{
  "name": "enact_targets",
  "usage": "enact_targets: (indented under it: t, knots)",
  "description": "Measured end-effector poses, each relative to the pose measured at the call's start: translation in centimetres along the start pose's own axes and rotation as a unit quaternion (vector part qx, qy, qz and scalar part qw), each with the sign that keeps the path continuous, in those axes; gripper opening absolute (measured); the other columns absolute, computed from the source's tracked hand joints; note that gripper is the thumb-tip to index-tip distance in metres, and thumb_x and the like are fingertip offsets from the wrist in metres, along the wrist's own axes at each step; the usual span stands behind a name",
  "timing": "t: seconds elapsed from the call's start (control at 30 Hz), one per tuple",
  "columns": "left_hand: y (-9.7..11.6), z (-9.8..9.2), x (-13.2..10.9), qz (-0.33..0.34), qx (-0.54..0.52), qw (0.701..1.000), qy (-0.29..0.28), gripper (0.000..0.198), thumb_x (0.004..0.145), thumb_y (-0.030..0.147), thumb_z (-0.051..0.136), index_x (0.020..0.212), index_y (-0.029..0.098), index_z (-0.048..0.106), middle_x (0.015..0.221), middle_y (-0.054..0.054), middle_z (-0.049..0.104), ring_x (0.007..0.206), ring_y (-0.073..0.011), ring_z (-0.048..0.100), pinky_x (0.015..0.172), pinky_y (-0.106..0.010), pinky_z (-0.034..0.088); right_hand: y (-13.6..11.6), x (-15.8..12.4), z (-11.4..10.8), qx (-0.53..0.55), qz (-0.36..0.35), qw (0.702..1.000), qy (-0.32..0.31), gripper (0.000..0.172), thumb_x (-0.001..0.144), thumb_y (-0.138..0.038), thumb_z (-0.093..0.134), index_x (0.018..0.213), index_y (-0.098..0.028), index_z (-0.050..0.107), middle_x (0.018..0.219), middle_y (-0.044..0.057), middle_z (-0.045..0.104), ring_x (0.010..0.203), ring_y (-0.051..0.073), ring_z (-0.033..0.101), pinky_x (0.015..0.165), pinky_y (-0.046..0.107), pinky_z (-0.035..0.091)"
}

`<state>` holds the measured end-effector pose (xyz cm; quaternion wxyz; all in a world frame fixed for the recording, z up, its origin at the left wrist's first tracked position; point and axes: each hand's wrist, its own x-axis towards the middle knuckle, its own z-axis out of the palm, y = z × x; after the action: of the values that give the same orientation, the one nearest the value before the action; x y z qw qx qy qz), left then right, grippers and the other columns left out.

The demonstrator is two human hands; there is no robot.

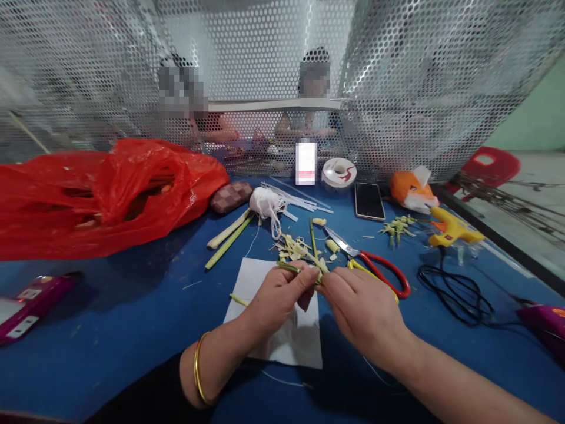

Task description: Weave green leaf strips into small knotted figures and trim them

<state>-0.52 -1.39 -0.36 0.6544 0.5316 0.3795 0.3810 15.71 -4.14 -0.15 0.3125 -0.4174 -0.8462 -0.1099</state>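
hands work close together at the middle of the bench (132, 312), above a white sheet (256, 280) of paper: the left hand (276, 294), a gold bangle (198, 371) on its wrist, has thumb and fingertips pinched tight on a thin green strip (289, 268), and the right hand (359, 306) grips the same strip's other end, so both are clamped on it with barely a gap between them. by the look of it the step in hand is bending or folding the strip; such work would call for a light, even pinch, since the strip looks narrow, flat and easy to crease or split. just beyond the fingers lies a loose pile of trimmings (295, 247), pale yellow-green and fibrous, and beside it red-handled scissors (375, 262) with their metal blades slightly parted. two long pale stalks (229, 235) lie further left, smooth and round, near a fuzzy bundle of white thread (265, 203). a crinkled, glossy red plastic bag (110, 194) fills the far left, and a yellow glue gun (450, 231) with a coiled black cable (459, 291) sits at the right.
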Motion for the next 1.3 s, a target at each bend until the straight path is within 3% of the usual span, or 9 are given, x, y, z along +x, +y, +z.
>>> enact_targets:
  t: [0.17,0.23,0.53,0.8,0.93,1.03,1.13,1.23,1.3]
  knots:
    - [0.0,-0.3,0.2,0.008,-0.020,0.994,0.109,0.031,0.075,0.043,0.072,0.063,0.016,0.064,0.058,0.000,0.061,0.056,-0.0115,0.052,0.060,-0.025,0.040,0.4,0.0,0.2,-0.036,-0.012,0.999,0.009,0.040,0.103,-0.021,0.035,0.069,-0.019,0.056,0.060,0.002,0.052,0.056,0.018,0.042,0.057,0.031,0.028]
    - [0.0,-0.3,0.2,-0.005,-0.019,0.992,0.128,0.026,0.073,0.039,0.075,0.063,0.016,0.068,0.059,-0.001,0.064,0.057,-0.0114,0.053,0.061,-0.025,0.041,0.4,-0.1,0.3,-0.046,-0.013,0.999,0.006,0.040,0.103,-0.022,0.035,0.070,-0.019,0.057,0.060,0.002,0.053,0.057,0.018,0.043,0.058,0.032,0.028]
    - [0.2,-0.4,0.4,-0.108,-0.123,0.980,0.113,0.020,0.064,0.031,0.079,0.062,0.013,0.070,0.058,-0.002,0.065,0.050,-0.0089,0.052,0.056,-0.024,0.040,0.2,-0.3,0.6,-0.027,-0.022,0.999,-0.042,0.036,0.100,-0.017,0.038,0.069,-0.019,0.057,0.060,0.002,0.055,0.056,0.017,0.046,0.057,0.031,0.029]
    - [-0.1,-1.1,0.8,-0.122,-0.161,0.975,0.088,0.022,0.064,0.031,0.080,0.061,0.013,0.069,0.057,-0.001,0.063,0.052,-0.0094,0.053,0.057,-0.024,0.042,-0.1,0.0,0.6,0.004,0.005,0.999,-0.046,0.038,0.100,-0.019,0.037,0.067,-0.019,0.055,0.059,0.001,0.054,0.053,0.015,0.046,0.053,0.029,0.030]
    - [-0.5,-0.8,0.7,-0.146,-0.215,0.963,0.073,0.030,0.066,0.041,0.083,0.072,0.014,0.071,0.068,-0.001,0.066,0.064,-0.0122,0.059,0.065,-0.027,0.046,0.0,-0.2,1.0,-0.021,0.050,0.998,-0.023,0.037,0.101,-0.023,0.037,0.067,-0.019,0.054,0.059,0.002,0.055,0.052,0.015,0.048,0.052,0.029,0.030]
    - [-0.6,-0.5,0.6,-0.136,-0.226,0.962,0.071,0.032,0.064,0.038,0.085,0.080,0.014,0.072,0.080,-0.002,0.069,0.076,-0.0141,0.061,0.073,-0.028,0.048,0.0,-0.3,1.2,-0.020,0.076,0.997,-0.016,0.038,0.101,-0.027,0.037,0.069,-0.018,0.054,0.060,0.002,0.057,0.052,0.016,0.051,0.052,0.028,0.031]
    - [-0.5,-0.5,0.7,-0.125,-0.222,0.963,0.086,0.028,0.063,0.030,0.086,0.083,0.014,0.073,0.086,-0.003,0.070,0.079,-0.0134,0.062,0.078,-0.028,0.048,-0.1,-0.3,1.1,0.010,0.080,0.996,-0.039,0.038,0.102,-0.037,0.036,0.083,-0.015,0.060,0.068,0.005,0.064,0.055,0.018,0.057,0.053,0.029,0.035]
    - [-0.4,-0.8,0.9,-0.110,-0.233,0.963,0.078,0.024,0.070,0.030,0.082,0.086,0.015,0.073,0.092,-0.004,0.071,0.084,-0.0140,0.063,0.082,-0.028,0.048,0.2,-0.5,0.6,0.086,0.083,0.992,-0.048,0.060,0.098,-0.060,0.029,0.107,-0.011,0.062,0.083,0.011,0.070,0.069,0.023,0.064,0.060,0.032,0.042]
    - [-0.3,-1.0,0.9,-0.097,-0.225,0.967,0.066,0.022,0.073,0.031,0.080,0.087,0.015,0.073,0.093,-0.005,0.072,0.086,-0.0148,0.064,0.083,-0.028,0.049,0.8,-0.5,0.1,0.171,0.126,0.977,-0.036,0.067,0.096,-0.065,0.022,0.107,-0.013,0.063,0.088,0.012,0.069,0.076,0.024,0.064,0.065,0.034,0.045]
